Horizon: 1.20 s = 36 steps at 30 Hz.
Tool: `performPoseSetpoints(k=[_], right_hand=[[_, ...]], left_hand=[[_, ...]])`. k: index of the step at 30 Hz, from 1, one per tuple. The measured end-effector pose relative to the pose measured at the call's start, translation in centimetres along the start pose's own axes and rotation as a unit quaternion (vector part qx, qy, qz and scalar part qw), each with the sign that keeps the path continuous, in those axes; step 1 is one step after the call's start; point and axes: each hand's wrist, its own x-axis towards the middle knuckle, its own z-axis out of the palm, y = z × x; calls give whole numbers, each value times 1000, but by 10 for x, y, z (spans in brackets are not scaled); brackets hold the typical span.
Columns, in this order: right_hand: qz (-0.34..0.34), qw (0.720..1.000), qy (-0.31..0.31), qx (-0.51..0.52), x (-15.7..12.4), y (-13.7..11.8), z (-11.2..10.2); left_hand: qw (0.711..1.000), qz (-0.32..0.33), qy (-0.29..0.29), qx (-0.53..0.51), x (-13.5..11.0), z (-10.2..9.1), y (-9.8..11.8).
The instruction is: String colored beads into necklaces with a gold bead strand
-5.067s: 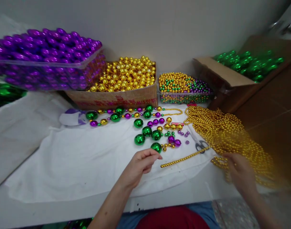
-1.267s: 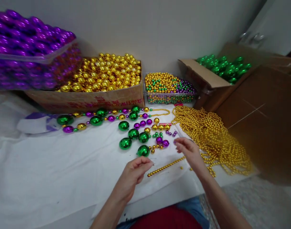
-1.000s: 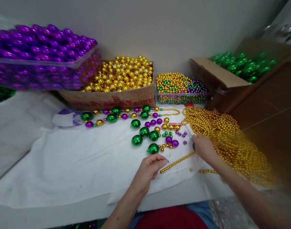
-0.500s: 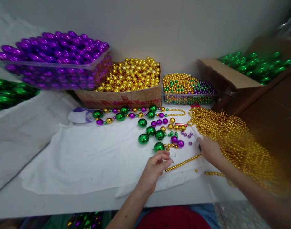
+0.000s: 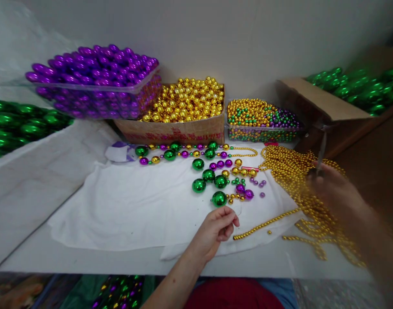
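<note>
Probably a bead-stringing workshop: cardboard box of gold beads (image 5: pixel 186 101), purple bead bin (image 5: pixel 96 81), cloth-covered bench (image 5: pixel 125 206).

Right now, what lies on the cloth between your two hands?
In the head view, a short strand of gold beads lies on the white cloth between left hand and right hand.

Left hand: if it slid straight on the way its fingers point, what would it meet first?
Probably the small purple and gold beads just beyond the left hand, beside the green ball; depth is unclear.
</note>
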Motion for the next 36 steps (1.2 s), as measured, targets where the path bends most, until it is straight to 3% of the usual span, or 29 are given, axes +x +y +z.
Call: performPoseSetpoints(k=[2, 4, 6, 10, 18, 36], right_hand=[[18, 988, -48, 143, -28, -6, -3], [55, 969, -144, 192, -61, -1, 7], [63, 950, -250, 177, -92, 11, 24], [28, 938, -319, 134, -127, 27, 52], [-17, 940, -325, 102, -125, 3, 53], [-11, 959, -268, 89, -143, 2, 50]], left_hand=[[1000, -4, -10, -22, 1, 1, -1], [998, -17, -24, -55, 2, 2, -2], [994, -39, -41, -98, 3, 3, -3], [980, -83, -80, -164, 2, 7, -2], [975, -97, -115, -162, -5, 14, -8], [979, -100, -124, -129, -10, 21, -21]])
